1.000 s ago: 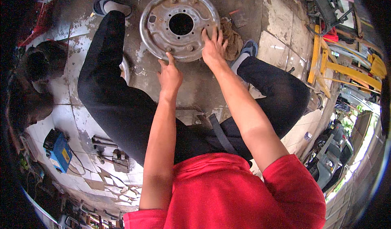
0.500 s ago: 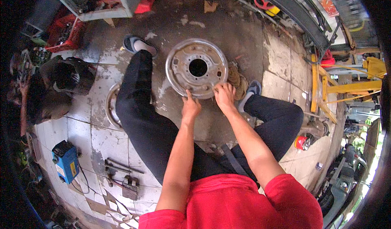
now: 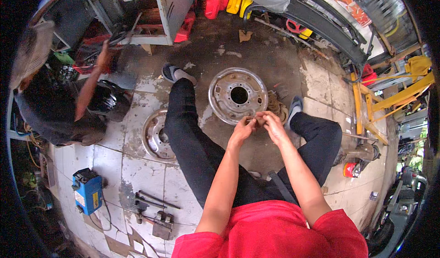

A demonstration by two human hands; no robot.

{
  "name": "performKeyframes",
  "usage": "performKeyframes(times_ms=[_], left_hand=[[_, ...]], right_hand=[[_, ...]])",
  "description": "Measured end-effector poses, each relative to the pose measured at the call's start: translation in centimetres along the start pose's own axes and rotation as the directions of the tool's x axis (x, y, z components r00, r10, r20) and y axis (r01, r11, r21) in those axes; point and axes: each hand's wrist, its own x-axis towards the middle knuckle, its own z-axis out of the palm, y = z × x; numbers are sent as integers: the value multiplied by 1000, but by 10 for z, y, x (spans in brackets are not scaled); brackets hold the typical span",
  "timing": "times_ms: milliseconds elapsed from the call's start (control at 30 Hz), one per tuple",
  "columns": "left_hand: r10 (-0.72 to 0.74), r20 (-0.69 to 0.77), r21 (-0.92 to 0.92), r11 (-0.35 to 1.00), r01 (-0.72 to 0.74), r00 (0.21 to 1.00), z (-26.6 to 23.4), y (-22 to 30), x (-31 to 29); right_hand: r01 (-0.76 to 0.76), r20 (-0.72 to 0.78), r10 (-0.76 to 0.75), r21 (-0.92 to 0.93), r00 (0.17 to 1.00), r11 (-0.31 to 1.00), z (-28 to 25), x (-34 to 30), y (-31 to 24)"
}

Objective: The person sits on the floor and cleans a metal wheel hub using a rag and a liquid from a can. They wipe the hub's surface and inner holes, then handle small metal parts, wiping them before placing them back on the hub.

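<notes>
A worn steel wheel rim [image 3: 218, 86] lies on the dark floor between my feet, its round centre hole facing up. Both hands are at its near edge, close together. My left hand [image 3: 243, 129] is closed, thumb and fingertips pinched just beside the rim's edge. Close by on its right, my right hand [image 3: 273, 126] is closed too, its fingers bent toward the left hand's fingertips. Anything between the fingers is too small to make out. A bunched brown cloth [image 3: 276, 105] sits against the rim's right side, near my right foot.
A second wheel rim [image 3: 151, 138] lies partly behind my left leg. A blue boxy machine [image 3: 88, 191] with a cable and some metal tools [image 3: 158, 221] are on the tiles. At left, another person's arm [image 3: 91, 86] reaches toward a red crate. A yellow frame [image 3: 369, 106] stands right.
My hands have come off separate spots on the rim's near edge and drawn together. The view has shifted, and the person at left now stretches an arm out over the crate.
</notes>
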Motion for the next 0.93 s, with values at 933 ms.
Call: performKeyframes(times_ms=[933], left_hand=[[267,-158,266,939,-219,951,-54,18,9]], right_hand=[[209,-307,-268,-210,913,955,20,33,37]])
